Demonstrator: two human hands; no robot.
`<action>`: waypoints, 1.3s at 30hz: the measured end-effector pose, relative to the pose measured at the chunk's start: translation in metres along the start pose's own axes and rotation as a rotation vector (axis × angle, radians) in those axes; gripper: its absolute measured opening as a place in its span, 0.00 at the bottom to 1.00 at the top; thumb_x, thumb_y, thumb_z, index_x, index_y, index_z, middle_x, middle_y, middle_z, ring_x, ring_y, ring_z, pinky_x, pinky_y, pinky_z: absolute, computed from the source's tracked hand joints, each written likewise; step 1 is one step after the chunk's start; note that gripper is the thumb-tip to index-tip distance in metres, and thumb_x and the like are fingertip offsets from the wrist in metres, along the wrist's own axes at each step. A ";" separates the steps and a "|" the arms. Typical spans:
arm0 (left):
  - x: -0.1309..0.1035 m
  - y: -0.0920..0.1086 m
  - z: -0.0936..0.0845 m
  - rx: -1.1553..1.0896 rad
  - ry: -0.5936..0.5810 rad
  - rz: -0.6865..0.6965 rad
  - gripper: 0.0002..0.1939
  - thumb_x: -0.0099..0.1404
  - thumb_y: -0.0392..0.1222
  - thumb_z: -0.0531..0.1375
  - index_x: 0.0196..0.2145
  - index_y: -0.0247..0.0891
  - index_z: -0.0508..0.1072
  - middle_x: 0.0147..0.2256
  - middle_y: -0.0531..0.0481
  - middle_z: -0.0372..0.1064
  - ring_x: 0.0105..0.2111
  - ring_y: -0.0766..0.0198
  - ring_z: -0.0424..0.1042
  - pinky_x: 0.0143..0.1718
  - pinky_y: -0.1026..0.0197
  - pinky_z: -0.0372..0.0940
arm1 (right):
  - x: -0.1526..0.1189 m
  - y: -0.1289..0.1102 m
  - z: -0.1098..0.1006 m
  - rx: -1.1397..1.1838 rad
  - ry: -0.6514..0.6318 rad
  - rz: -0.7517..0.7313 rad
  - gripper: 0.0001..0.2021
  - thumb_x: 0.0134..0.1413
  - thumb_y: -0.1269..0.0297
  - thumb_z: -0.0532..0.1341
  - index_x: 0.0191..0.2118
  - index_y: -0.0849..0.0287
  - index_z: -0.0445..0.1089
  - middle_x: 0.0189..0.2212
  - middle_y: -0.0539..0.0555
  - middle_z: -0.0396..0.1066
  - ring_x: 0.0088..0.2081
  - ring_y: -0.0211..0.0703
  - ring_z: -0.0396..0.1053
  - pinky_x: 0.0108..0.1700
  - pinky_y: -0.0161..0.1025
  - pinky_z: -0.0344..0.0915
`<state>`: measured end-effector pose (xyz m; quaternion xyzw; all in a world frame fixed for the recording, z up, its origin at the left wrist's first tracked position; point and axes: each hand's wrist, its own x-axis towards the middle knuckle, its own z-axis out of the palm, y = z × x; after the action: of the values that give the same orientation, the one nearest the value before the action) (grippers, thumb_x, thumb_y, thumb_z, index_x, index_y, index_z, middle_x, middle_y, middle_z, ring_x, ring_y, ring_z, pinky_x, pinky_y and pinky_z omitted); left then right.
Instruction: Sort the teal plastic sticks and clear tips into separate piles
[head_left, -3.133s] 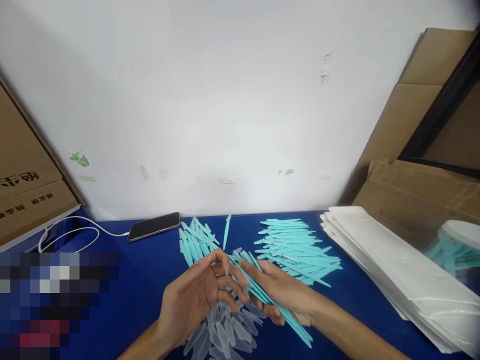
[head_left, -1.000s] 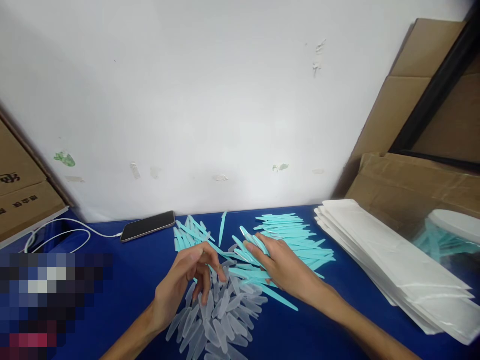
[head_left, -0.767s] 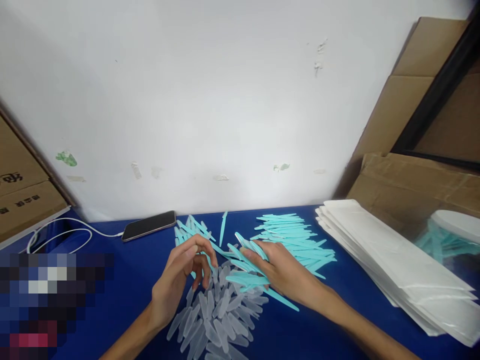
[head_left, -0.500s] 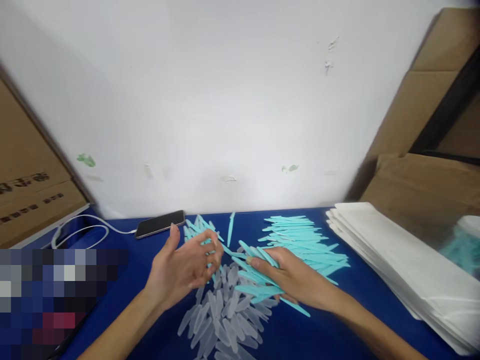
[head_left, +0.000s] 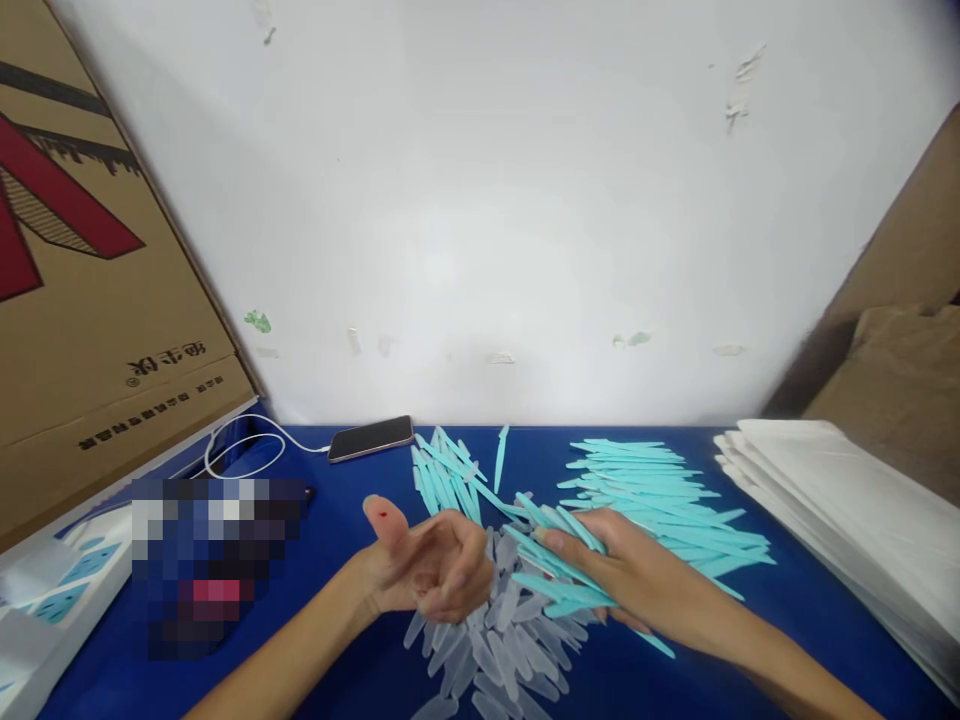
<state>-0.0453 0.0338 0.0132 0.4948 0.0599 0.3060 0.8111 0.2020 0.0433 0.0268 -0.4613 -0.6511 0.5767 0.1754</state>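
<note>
My right hand (head_left: pixel 607 570) grips a bundle of turquoise plastic sticks (head_left: pixel 559 540) that fan out toward the left. To its left, my left hand (head_left: pixel 431 565) is turned palm up with the thumb raised and the fingers curled loosely; nothing shows in it. Beneath and between the hands lies a heap of translucent, frosted caps (head_left: pixel 502 640). Behind my left hand is a smaller pile of turquoise sticks (head_left: pixel 442 475). A larger pile of turquoise sticks (head_left: pixel 645 480) lies to the right, behind my right hand. One single stick (head_left: pixel 501 460) lies near the wall.
A phone (head_left: pixel 371 438) with a white cable (head_left: pixel 247 437) lies at the back left. White flat sheets (head_left: pixel 840 510) are stacked at the right. Cardboard boxes stand at the left (head_left: pixel 150 300) and right (head_left: pixel 885 370). At the lower left is a white tray (head_left: pixel 82 610) with turquoise pieces.
The view has swung left, bringing more of the left box and the white tray into sight. My left hand has lowered from the small stick pile and curled its fingers. My right hand keeps its bundle.
</note>
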 end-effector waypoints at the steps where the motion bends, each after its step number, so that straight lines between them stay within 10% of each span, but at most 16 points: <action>1: 0.000 0.002 -0.001 -0.013 0.012 0.014 0.40 0.46 0.82 0.54 0.21 0.36 0.68 0.13 0.58 0.51 0.12 0.73 0.49 0.13 0.66 0.44 | 0.000 0.000 -0.001 -0.027 -0.033 -0.025 0.25 0.55 0.36 0.59 0.30 0.54 0.57 0.17 0.39 0.43 0.15 0.32 0.49 0.22 0.34 0.60; 9: -0.001 0.022 -0.007 0.040 0.331 0.164 0.35 0.61 0.72 0.57 0.28 0.32 0.78 0.31 0.47 0.60 0.33 0.64 0.59 0.27 0.68 0.58 | -0.005 -0.005 -0.014 0.000 -0.465 0.019 0.27 0.57 0.37 0.58 0.33 0.59 0.74 0.16 0.46 0.67 0.12 0.29 0.54 0.14 0.28 0.51; 15: 0.004 0.013 0.003 0.166 0.153 0.064 0.30 0.65 0.65 0.57 0.36 0.33 0.83 0.49 0.34 0.68 0.52 0.45 0.63 0.50 0.53 0.60 | -0.004 -0.001 -0.016 0.153 -0.659 0.040 0.23 0.60 0.42 0.59 0.36 0.60 0.78 0.15 0.45 0.64 0.11 0.29 0.52 0.12 0.28 0.50; 39: 0.007 0.001 0.012 0.182 0.164 -0.044 0.26 0.66 0.57 0.58 0.37 0.29 0.81 0.42 0.33 0.75 0.43 0.49 0.69 0.47 0.52 0.61 | 0.005 0.009 -0.008 0.211 -0.721 0.171 0.25 0.56 0.39 0.62 0.30 0.61 0.72 0.16 0.46 0.67 0.11 0.28 0.55 0.11 0.26 0.53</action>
<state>-0.0347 0.0286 0.0216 0.5383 0.1647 0.3209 0.7617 0.2095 0.0512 0.0192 -0.2608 -0.5673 0.7783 -0.0672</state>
